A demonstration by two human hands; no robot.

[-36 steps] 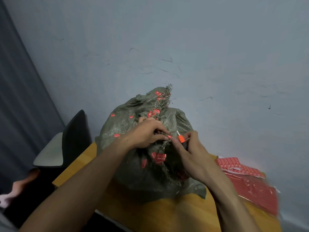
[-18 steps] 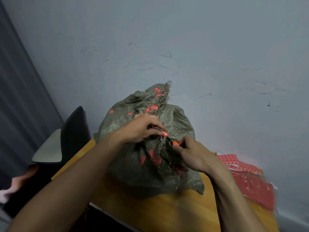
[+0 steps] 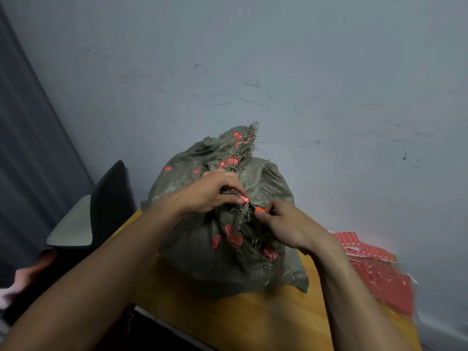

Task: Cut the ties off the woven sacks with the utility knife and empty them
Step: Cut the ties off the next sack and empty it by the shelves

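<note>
Head view: woven sack [image 3: 222,269] stands on the table [image 3: 253,323] against the wall, its neck bunched and frayed, with small red tags scattered over the weave. Left hand [image 3: 210,191]: grip pinches the gathered neck at a red tag [image 3: 244,199]. Right hand [image 3: 286,226]: grip closed round the utility knife [image 3: 260,210]. Only the knife's orange end shows, just beside the left fingertips; the blade is hidden, so I cannot tell its extension or which strand it bears on. Judged risks: (1) the cutting edge works very near the left thumb and forefinger, and if a tie parts suddenly the knife could run on into them; (2) loose fibres hide the tie, so the blade may slit the weave instead and spill the contents early; (3) the sack sits close to the near table edge, so a hard pull could tip it off. Red packets [image 3: 379,277] lie to the right, well apart from the cut.
</note>
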